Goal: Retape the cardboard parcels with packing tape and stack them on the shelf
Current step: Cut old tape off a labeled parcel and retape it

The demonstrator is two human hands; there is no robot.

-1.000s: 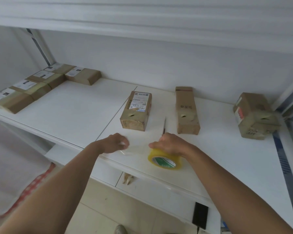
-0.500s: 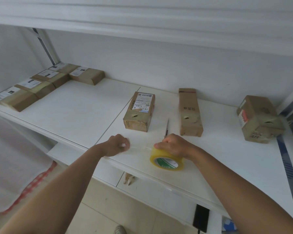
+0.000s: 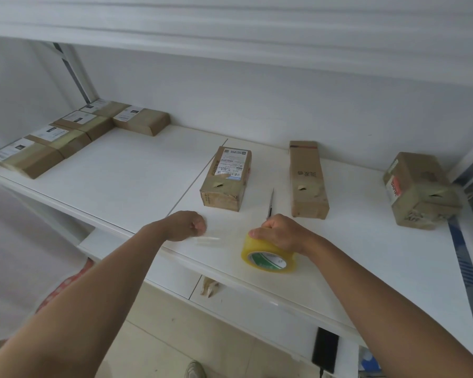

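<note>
A yellow roll of packing tape (image 3: 268, 256) sits near the front edge of the white shelf (image 3: 126, 170). My right hand (image 3: 283, 233) grips the top of the roll and also holds a thin blade (image 3: 271, 201) that points away from me. My left hand (image 3: 187, 225) pinches the free end of a clear tape strip (image 3: 216, 238) drawn out to the left of the roll. Three cardboard parcels lie behind: a labelled one (image 3: 227, 178), a long narrow one (image 3: 306, 180) and a bulky one (image 3: 418, 190) at the right.
Several taped parcels (image 3: 74, 135) with white labels are lined up at the shelf's far left. A second shelf board runs overhead. Below the front edge hang a black device (image 3: 325, 349) and a scrap of brown tape (image 3: 209, 286).
The camera view shifted slightly. The strip of tape stays stretched between my two hands, and both hands keep their hold.
</note>
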